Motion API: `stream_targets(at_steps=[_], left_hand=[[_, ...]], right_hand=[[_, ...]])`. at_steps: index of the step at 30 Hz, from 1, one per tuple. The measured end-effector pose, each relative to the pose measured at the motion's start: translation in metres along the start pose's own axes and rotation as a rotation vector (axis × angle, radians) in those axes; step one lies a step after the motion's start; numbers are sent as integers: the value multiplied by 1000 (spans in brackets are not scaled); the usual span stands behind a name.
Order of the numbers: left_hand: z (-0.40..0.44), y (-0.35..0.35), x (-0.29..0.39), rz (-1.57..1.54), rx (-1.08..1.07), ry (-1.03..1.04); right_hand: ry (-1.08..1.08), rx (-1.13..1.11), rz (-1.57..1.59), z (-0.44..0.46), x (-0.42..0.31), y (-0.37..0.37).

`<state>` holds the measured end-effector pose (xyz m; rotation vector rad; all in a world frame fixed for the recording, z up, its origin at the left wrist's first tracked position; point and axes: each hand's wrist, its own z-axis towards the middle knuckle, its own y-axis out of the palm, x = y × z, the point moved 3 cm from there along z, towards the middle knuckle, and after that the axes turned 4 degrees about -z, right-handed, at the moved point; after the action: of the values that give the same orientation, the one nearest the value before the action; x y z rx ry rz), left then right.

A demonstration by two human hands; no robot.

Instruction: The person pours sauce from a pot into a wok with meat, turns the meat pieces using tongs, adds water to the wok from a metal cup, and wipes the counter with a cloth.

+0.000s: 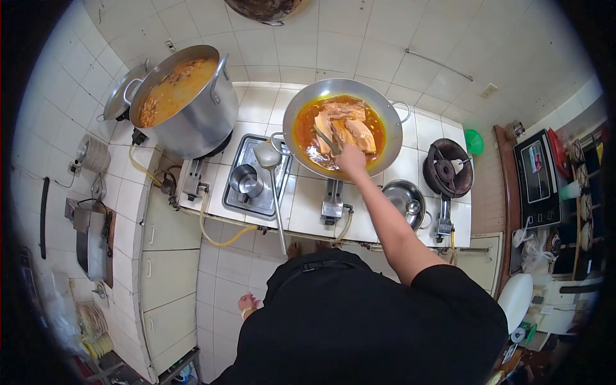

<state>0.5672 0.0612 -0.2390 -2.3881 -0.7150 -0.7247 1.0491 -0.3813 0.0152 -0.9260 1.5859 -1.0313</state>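
Note:
My right hand (350,160) reaches over the near side of a wide metal wok (393,131), closed around tongs (327,140). The tongs' metal end points down and left among large pieces of meat (360,136), which lie in reddish-orange liquid (307,125). Whether the tips pinch a piece, I cannot tell. Low beside my body hangs my left hand (248,301), fingers loosely apart, with nothing seen in it. Left of the wok, a long-handled ladle (277,192) rests across a metal tray (236,204), next to a small metal pot (247,182).
A tall stockpot (199,122) of orange soup stands at the back left. Right of the wok are a metal pan (394,190) holding a small ladle (412,206), and a bare burner (447,170). A yellow gas hose (221,242) runs along the counter front.

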Motion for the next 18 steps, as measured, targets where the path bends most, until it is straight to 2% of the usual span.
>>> stream_targets(at_steps=[2,5,6,9,13,14,17,18], left_hand=[[4,-1,3,-53,-12,27],[13,2,11,-109,-5,68],[14,3,10,-123,1,76],[21,6,10,-116,-8,49],[28,7,8,-99,-27,48],[28,8,9,-82,-32,42],[29,8,17,-2,-66,57],[29,8,21,29,-79,67]], right_hand=[[-79,63,-43,5,4,22],[-105,-11,-98,-20,7,12],[-130,41,-70,-28,13,12],[-95,-42,-123,-53,19,-23],[61,80,-124,-53,48,-40],[95,25,-148,-43,58,-35],[-21,34,-112,-25,65,-23],[6,-1,-108,-22,58,-28]])
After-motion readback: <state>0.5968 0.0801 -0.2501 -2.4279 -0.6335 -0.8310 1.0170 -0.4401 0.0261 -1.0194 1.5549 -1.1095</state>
